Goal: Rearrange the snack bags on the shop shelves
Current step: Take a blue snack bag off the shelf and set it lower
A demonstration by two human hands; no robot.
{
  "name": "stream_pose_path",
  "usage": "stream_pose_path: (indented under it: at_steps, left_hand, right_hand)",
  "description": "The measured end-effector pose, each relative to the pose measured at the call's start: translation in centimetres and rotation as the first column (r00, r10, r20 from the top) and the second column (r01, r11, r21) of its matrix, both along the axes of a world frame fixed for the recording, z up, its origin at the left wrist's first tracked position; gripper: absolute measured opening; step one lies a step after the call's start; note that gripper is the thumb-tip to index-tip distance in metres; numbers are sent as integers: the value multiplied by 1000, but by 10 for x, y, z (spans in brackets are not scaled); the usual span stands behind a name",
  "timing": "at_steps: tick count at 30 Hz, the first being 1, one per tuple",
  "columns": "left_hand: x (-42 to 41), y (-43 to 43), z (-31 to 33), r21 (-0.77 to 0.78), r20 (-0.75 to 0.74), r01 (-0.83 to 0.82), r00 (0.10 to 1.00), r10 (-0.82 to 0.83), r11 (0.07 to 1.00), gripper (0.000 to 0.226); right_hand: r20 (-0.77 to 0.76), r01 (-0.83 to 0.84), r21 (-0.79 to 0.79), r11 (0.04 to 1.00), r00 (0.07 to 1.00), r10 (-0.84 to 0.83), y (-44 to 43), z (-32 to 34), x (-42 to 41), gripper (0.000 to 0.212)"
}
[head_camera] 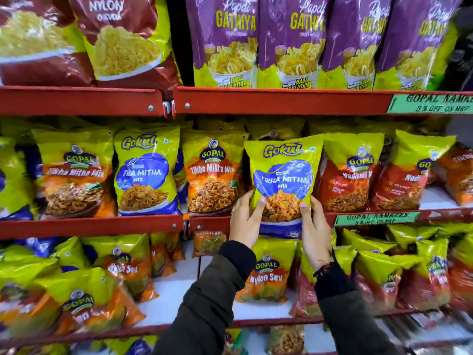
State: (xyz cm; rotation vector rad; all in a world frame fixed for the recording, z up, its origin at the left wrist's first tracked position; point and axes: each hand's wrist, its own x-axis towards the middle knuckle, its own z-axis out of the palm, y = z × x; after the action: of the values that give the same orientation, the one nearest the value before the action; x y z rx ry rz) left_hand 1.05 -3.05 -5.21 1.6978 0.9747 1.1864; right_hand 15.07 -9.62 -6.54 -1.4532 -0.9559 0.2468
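Note:
A yellow and blue Gokul Tikha Mitha Mix bag (282, 172) stands upright in front of the middle shelf (89, 225), held from below by both hands. My left hand (245, 221) grips its lower left edge, thumb on the front. Its lower right edge is gripped by my right hand (316, 231). A second Gokul bag (146, 172) stands further left on the same shelf. Orange Gopal Tikha Mitha Mix bags (212, 172) stand on either side of that one. Red Gopal Nadiadi bags (350, 175) stand to the right of the held bag.
Purple Papdi Gathiya bags (289, 42) and maroon Nylon Chevda bags (122, 39) fill the top shelf (281, 101). Gopal Nylon Sev bags (268, 272) lean on the lower shelf, with a white gap (176, 283) between them. Green discount labels (432, 103) hang on the shelf edges.

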Motion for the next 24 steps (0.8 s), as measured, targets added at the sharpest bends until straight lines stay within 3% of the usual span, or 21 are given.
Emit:
stream_pose_path:
  at_steps: [3,7,10,12,15,17,24]
  left_hand:
    - [-26,-26,-24,-38,26,-29,999,30,999,53]
    - [-67,-51,-63,-124,42,-120,991,126,985,47]
    - [-99,-61,-96,-181,19,-178,983,184,967,30]
    - [-118,-66,-118,-238,-16,-230,972,233,943,31]
    - [-143,-70,-156,-345,-62,-290,956,286,893,55]
    - [-157,-64,-180,-429,-71,-280,958,277,859,55]
    - [-179,0,-239,-634,-162,-272,962,220,724,37]
  right_hand:
    - [0,-23,-32,999,1000,23,-21,-25,-28,60]
    - [-5,-116,-142,983,993,117,-44,-65,-66,98]
    - [-56,-222,-189,957,975,215,-54,-97,-98,102]
    - [-105,-277,-250,928,960,258,-56,-120,-118,107]
    - [-96,-329,-350,877,944,316,-54,-156,-139,71]
    - [-114,-357,-420,834,933,342,-44,-179,-148,45]
    - [-119,-347,-633,692,927,356,22,-222,-167,43]
